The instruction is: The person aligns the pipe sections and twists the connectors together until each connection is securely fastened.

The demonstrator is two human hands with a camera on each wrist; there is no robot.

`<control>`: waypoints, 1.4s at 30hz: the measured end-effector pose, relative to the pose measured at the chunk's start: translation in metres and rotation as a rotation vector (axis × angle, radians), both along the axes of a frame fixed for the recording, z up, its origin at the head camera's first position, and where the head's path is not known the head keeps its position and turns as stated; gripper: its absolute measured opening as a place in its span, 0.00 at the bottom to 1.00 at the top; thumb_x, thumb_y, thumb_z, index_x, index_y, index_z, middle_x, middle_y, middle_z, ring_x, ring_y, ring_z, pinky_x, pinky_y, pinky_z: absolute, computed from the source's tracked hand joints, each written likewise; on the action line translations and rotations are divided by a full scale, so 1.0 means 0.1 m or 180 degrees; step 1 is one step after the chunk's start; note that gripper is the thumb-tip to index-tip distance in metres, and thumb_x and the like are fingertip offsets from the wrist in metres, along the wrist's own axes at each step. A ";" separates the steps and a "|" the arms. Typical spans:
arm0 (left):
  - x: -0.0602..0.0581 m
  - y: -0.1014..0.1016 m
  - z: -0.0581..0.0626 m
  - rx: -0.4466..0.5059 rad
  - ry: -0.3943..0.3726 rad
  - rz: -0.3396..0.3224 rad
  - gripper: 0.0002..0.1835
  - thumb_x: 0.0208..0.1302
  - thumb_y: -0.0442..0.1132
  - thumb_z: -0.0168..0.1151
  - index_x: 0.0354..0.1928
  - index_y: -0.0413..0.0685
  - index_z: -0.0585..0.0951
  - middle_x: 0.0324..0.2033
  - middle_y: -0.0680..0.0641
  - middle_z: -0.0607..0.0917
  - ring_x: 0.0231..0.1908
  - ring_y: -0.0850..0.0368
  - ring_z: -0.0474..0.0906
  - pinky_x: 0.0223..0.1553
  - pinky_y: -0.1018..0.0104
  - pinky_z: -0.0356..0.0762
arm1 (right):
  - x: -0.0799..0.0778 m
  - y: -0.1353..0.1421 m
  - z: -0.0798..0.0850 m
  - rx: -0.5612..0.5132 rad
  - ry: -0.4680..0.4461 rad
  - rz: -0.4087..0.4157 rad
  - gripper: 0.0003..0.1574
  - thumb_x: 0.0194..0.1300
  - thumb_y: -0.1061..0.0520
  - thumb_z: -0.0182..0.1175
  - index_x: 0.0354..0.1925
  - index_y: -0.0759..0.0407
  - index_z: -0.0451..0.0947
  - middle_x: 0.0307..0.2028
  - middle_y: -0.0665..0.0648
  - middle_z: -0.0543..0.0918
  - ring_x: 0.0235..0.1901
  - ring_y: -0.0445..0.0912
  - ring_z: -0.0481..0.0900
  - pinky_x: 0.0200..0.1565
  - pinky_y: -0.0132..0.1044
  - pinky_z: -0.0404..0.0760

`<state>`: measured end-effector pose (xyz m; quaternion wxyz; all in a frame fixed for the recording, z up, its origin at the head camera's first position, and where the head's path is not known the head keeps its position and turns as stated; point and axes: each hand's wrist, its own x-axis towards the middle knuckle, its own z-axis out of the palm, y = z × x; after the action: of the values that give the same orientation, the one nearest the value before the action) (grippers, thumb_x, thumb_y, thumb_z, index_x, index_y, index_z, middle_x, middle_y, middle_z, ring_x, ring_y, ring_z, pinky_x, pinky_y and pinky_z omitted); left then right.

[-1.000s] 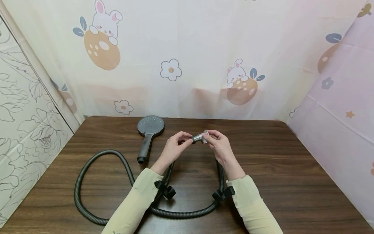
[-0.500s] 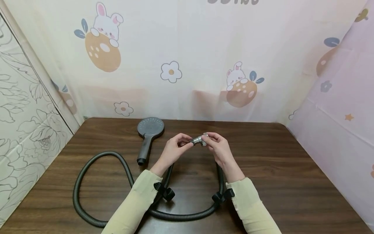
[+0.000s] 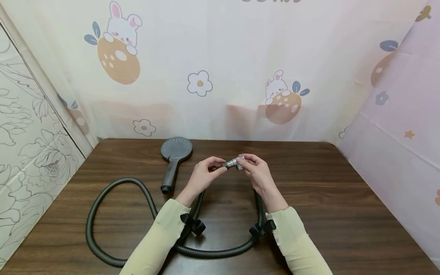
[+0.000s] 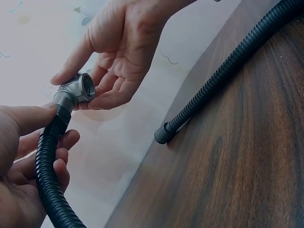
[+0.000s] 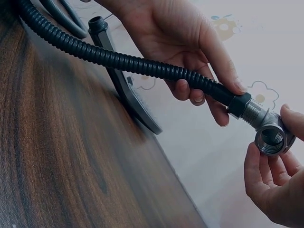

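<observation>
My left hand (image 3: 203,173) pinches the black nut (image 5: 239,103) at the end of a ribbed black shower hose (image 4: 46,166). The hose runs down past its curled fingers. In my right hand (image 3: 260,173) is a silver metal pipe fitting (image 4: 75,90), pinched between thumb and fingers. The fitting's threaded stub meets the hose nut, and several turns of thread show outside it in the right wrist view. A wide, internally threaded opening faces sideways. Both hands are raised above the table, side by side. How far the nut is screwed on cannot be seen.
A grey handheld shower head (image 3: 177,149) lies left of the hands, near the back of the wooden table (image 3: 326,198). The hose loops across the table's front left, and its other end (image 4: 163,134) lies on the wood. Patterned curtains (image 3: 233,57) hang behind.
Both hands keep their holds on the hose nut and fitting, with barely any movement. The head view shifts slightly. The shower head and hose loop stay in place.
</observation>
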<state>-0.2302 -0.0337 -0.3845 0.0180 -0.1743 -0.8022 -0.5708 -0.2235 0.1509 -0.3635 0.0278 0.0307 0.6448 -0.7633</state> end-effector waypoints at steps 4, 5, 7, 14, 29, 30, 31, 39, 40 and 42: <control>0.00 0.00 -0.01 0.0044 0.0070 -0.0031 0.11 0.56 0.46 0.64 0.42 0.55 0.79 0.33 0.55 0.85 0.32 0.59 0.76 0.34 0.65 0.73 | 0.01 0.00 0.00 -0.0013 0.0014 -0.0009 0.22 0.60 0.58 0.61 0.50 0.66 0.70 0.34 0.45 0.81 0.32 0.36 0.78 0.43 0.33 0.77; 0.00 0.00 -0.01 0.0046 0.0072 -0.0027 0.11 0.56 0.46 0.64 0.42 0.56 0.79 0.33 0.55 0.85 0.32 0.59 0.76 0.34 0.65 0.72 | 0.01 0.00 0.00 -0.0012 0.0015 -0.0006 0.22 0.59 0.58 0.61 0.49 0.67 0.70 0.34 0.45 0.81 0.32 0.36 0.78 0.43 0.33 0.77; 0.01 0.00 -0.02 0.0039 0.0060 -0.0020 0.11 0.55 0.46 0.65 0.41 0.57 0.79 0.31 0.55 0.85 0.31 0.59 0.75 0.33 0.65 0.71 | 0.01 -0.01 -0.01 -0.0005 0.0016 -0.0003 0.21 0.59 0.58 0.61 0.49 0.67 0.70 0.34 0.45 0.81 0.32 0.36 0.78 0.43 0.34 0.76; 0.00 0.01 -0.04 0.0085 0.0085 -0.0080 0.12 0.55 0.46 0.65 0.42 0.55 0.79 0.30 0.54 0.84 0.30 0.57 0.72 0.33 0.65 0.68 | 0.02 0.00 -0.01 -0.0012 0.0033 -0.0021 0.20 0.60 0.60 0.60 0.48 0.67 0.71 0.32 0.46 0.81 0.31 0.36 0.78 0.42 0.35 0.77; 0.00 -0.01 -0.04 0.0187 -0.0167 -0.0181 0.11 0.62 0.45 0.58 0.45 0.53 0.78 0.33 0.44 0.84 0.31 0.42 0.76 0.29 0.66 0.72 | 0.00 0.00 -0.03 0.0009 0.0035 0.0002 0.22 0.60 0.61 0.59 0.51 0.69 0.69 0.36 0.46 0.80 0.32 0.36 0.79 0.40 0.32 0.78; 0.00 -0.02 -0.04 0.0212 -0.0173 -0.0195 0.11 0.62 0.45 0.58 0.45 0.52 0.78 0.34 0.43 0.84 0.31 0.41 0.76 0.29 0.65 0.72 | 0.00 0.00 -0.03 0.0004 0.0046 0.0003 0.21 0.60 0.61 0.59 0.51 0.69 0.69 0.36 0.46 0.80 0.32 0.36 0.79 0.41 0.32 0.78; 0.00 -0.02 -0.04 0.0227 -0.0180 -0.0205 0.11 0.62 0.44 0.58 0.45 0.52 0.78 0.34 0.44 0.84 0.32 0.40 0.76 0.29 0.64 0.72 | 0.01 0.00 -0.03 -0.0006 0.0061 0.0001 0.21 0.60 0.62 0.59 0.50 0.69 0.69 0.36 0.47 0.80 0.32 0.36 0.79 0.40 0.32 0.78; 0.02 -0.02 -0.01 0.0243 -0.0113 -0.0217 0.11 0.60 0.39 0.60 0.45 0.51 0.78 0.36 0.50 0.84 0.30 0.46 0.78 0.30 0.64 0.75 | 0.00 -0.01 -0.02 -0.0058 0.0076 0.0019 0.18 0.60 0.62 0.59 0.48 0.67 0.70 0.35 0.46 0.81 0.32 0.36 0.79 0.39 0.31 0.78; 0.01 -0.02 -0.01 0.0237 -0.0083 -0.0214 0.11 0.59 0.39 0.61 0.44 0.51 0.78 0.36 0.50 0.83 0.30 0.49 0.78 0.30 0.66 0.75 | 0.01 -0.01 -0.02 -0.0066 0.0071 0.0025 0.17 0.60 0.62 0.59 0.48 0.67 0.70 0.35 0.46 0.81 0.32 0.36 0.79 0.40 0.31 0.78; 0.02 -0.02 -0.01 0.0220 -0.0046 -0.0201 0.11 0.59 0.39 0.62 0.44 0.50 0.78 0.37 0.49 0.83 0.30 0.54 0.78 0.30 0.65 0.75 | 0.01 -0.01 -0.03 -0.0075 0.0064 0.0033 0.18 0.60 0.62 0.59 0.48 0.67 0.70 0.35 0.46 0.81 0.32 0.36 0.79 0.40 0.31 0.78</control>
<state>-0.2287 -0.0360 -0.3858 0.0002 -0.1947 -0.7762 -0.5997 -0.2229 0.1497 -0.3663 0.0257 0.0193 0.6361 -0.7709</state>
